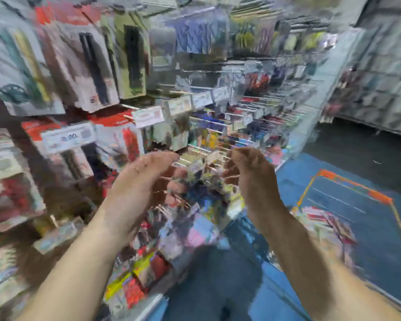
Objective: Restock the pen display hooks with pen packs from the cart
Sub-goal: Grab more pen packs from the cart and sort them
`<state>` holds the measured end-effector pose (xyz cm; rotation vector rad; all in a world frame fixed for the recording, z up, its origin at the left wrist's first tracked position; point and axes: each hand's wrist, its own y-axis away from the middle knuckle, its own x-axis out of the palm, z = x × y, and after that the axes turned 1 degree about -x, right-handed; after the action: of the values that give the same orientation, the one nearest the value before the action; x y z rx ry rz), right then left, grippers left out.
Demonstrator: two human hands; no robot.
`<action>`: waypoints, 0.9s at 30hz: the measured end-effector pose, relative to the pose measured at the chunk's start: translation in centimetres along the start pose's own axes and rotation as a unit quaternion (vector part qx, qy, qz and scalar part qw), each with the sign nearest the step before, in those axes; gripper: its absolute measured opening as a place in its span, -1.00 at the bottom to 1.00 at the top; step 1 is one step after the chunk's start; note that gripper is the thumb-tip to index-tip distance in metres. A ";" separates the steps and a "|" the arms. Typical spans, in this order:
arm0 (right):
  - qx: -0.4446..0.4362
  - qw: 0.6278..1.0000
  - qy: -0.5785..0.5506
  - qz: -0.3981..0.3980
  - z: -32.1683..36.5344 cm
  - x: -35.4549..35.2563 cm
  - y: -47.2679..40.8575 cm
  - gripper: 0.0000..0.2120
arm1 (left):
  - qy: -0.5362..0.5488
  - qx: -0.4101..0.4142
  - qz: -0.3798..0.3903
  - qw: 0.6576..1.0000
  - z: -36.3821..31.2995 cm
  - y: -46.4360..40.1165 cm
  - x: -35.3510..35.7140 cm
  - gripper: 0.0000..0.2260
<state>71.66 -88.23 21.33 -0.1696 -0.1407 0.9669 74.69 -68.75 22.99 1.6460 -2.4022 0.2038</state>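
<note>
The whole head view is badly smeared by motion. My left hand (144, 184) and my right hand (250, 174) are raised side by side before the pen display hooks (208, 122), both with fingers curved inward. A blurred colourful shape (197, 179) lies between them; I cannot tell whether it is a pen pack in my fingers or hanging stock behind them. Pen packs (95, 70) hang on the upper left hooks. The blue cart (380, 198) with an orange rim stands on the right, with packs (326, 224) at its near corner.
Price tags (148, 115) stick out on the hook ends. More packs fill the lower racks (134, 281) by my left forearm. Blue floor (252, 232) runs below, dark floor (357, 147) beyond, and another shelf unit (384, 72) stands far right.
</note>
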 end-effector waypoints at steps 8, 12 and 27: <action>0.087 0.987 -0.026 -0.133 -3.7 -20.1 2.0 -0.77 | -0.080 -0.103 0.112 0.985 8.9 -1.7 18.1 -0.83; 0.121 0.974 -0.036 -0.190 -5.4 -29.2 3.0 -0.83 | -0.109 -0.128 0.166 0.972 12.5 -1.5 25.5 -0.80; 0.259 0.900 -0.033 -0.348 -13.7 -45.5 0.9 -0.82 | -0.146 -0.258 0.163 0.941 23.7 -9.2 37.8 -0.81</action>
<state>48.14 -126.44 5.78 0.3907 0.0038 0.2667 67.73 -111.77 9.74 1.0989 -2.6168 -0.6130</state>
